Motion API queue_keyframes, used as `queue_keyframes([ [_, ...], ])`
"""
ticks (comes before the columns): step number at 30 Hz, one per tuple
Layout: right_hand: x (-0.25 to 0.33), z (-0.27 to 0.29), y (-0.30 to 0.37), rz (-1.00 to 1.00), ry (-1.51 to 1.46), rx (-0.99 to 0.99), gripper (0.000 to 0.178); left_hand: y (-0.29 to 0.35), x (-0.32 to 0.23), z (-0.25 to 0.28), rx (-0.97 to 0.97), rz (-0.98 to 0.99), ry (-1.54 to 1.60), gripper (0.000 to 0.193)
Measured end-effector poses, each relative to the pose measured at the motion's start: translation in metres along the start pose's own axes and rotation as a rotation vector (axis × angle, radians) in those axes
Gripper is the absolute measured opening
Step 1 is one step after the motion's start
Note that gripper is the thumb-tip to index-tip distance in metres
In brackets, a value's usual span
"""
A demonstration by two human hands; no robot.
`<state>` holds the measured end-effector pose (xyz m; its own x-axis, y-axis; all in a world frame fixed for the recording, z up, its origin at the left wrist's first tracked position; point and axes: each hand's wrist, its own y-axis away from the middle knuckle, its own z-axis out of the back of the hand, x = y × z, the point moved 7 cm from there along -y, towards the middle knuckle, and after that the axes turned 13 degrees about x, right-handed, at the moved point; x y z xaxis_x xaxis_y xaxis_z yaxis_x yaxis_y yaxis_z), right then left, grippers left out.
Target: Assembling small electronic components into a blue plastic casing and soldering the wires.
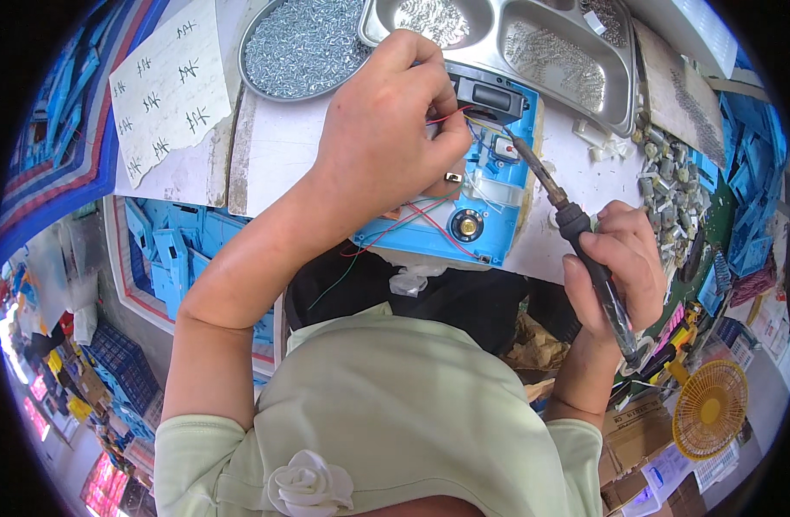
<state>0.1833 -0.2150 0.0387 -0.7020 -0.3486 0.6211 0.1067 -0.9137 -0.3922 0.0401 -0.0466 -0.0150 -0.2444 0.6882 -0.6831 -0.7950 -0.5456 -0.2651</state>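
My right hand (626, 263) is wrapped round the black handle of a soldering iron (560, 202), its metal tip pointing up and left. That tip is close to a black part (491, 98) at the far end of a blue plastic housing (422, 236); whether they touch I cannot tell. The fingers of my left hand (384, 129) are pinched together over the housing, and a red wire (447, 116) runs out of them toward the black part. A round metal piece with a brass-coloured centre (466, 226) sits in the housing. Loose red and green wires trail off its near edge.
A round bowl of small screws (302, 47) and a steel compartment tray (616, 103) of small metal parts stand at the back. Small metal cylinders (671, 196) are heaped at right. Blue housings fill a crate (158, 303) at left. A yellow fan (709, 409) stands at lower right.
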Motion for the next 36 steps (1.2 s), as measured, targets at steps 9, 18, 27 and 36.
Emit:
queue_keyframes([
  [9, -0.005, 0.006, 0.012, -0.038, 0.001, -0.034, 0.033, 0.000, -0.002, 0.000, 0.006, -0.016, -0.029, 0.011],
  [18, -0.010, 0.018, 0.031, -0.094, 0.012, -0.128, 0.034, 0.003, -0.013, 0.006, -0.007, -0.094, -0.025, 0.017],
  [27, -0.013, 0.026, 0.048, -0.124, 0.018, -0.172, 0.035, -0.005, -0.037, -0.007, 0.216, -0.336, -0.237, 0.027],
  [36, -0.013, 0.022, 0.043, -0.125, 0.017, -0.175, 0.035, 0.016, -0.049, -0.027, 0.454, -0.383, -0.105, 0.021],
])
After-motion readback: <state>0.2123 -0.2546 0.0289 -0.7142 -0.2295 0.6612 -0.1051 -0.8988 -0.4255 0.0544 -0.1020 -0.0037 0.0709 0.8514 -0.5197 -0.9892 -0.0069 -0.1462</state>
